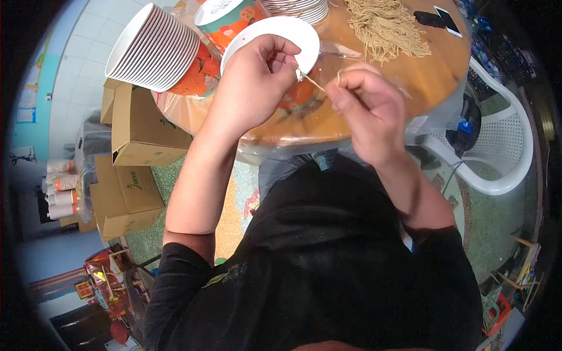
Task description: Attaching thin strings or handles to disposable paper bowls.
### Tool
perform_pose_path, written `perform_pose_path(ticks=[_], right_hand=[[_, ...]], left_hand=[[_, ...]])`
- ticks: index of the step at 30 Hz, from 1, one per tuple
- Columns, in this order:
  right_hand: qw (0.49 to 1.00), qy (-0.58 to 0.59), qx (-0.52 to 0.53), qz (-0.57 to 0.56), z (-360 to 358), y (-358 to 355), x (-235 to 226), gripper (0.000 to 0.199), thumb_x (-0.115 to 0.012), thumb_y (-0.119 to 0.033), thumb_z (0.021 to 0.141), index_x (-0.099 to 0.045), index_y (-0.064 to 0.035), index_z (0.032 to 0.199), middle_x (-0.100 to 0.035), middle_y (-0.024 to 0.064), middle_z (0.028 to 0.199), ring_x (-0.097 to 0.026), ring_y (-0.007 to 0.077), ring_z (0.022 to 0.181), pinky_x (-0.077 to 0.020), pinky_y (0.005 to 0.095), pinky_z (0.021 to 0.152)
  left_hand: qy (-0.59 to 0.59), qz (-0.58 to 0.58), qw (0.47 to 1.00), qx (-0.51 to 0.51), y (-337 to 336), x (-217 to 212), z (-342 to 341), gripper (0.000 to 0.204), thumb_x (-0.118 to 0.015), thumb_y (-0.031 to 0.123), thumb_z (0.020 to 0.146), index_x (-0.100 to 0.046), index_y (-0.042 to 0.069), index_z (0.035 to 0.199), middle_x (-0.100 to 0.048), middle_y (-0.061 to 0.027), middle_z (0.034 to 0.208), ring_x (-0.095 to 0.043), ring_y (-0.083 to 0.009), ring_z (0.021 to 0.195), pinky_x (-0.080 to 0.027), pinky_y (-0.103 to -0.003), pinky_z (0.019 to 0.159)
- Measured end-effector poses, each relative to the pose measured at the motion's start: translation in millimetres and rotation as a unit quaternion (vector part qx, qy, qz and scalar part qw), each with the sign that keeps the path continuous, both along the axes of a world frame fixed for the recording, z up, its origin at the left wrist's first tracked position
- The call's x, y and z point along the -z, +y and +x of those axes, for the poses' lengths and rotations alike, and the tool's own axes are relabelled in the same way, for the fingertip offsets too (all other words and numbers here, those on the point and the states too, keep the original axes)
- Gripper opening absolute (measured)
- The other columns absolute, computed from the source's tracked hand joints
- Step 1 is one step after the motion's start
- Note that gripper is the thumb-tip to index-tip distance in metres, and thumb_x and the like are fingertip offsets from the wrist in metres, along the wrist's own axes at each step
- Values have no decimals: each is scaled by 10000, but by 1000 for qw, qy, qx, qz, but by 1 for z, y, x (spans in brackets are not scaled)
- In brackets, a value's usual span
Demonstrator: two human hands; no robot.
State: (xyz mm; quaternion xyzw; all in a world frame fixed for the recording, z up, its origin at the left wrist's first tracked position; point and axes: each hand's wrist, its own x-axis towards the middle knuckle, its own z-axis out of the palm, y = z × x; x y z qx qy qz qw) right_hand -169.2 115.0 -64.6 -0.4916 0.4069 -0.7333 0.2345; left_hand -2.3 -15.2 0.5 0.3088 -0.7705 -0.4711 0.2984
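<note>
- Drawing a tan string (312, 82) out between two hands appears to be the step in hand; whether a knot or loop is being worked cannot be told.
- By judgement, both pinches are needed for the next move, with light tension held on the string so that neither end is lost.
- The string is spanned across the gap between the hands, slanting from ten o'clock at the left fingers down to four o'clock at the right.
- By the left hand (254, 82), the string's upper end is pinched narrowly between thumb and curled fingers; the exact grip is partly hidden.
- By the right hand (374, 111), the lower end is held between thumb and forefinger, those fingers being nearly closed; a small bend of string is seen just above them, toward eleven o'clock.
- A white-topped tub (310, 36) is partly covered by the left hand, its pale top showing toward one o'clock from that hand; whether the string is fastened to it cannot be made out.
- A loose pile of tan strings (387, 29) is laid on the tabletop (430, 88), at about twelve o'clock from the right hand and well apart from it.
- Nested tubs (153, 50) are tilted at ten o'clock from the left hand.
</note>
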Motion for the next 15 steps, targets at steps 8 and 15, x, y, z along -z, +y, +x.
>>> perform_pose_path(ticks=[8,15], right_hand=[[998,4,-53,29,-3,20,9,99,-772,-28,1042,-690,-3,992,-658,22,1009,-598,78,859,-484,248,764],[996,-86,1,34,-5,13,6,75,-720,-60,1098,-676,-10,1065,-744,91,1227,-692,103,965,-580,255,814]], left_hand=[[-146,-119,982,-20,8,-8,-1,111,-733,47,1057,-745,-21,1144,-739,5,1027,-657,-59,938,-555,-265,829],[-44,-391,918,46,1,-4,8,199,-687,-3,927,-734,7,1120,-740,-144,1062,-718,-326,1003,-577,-410,908]])
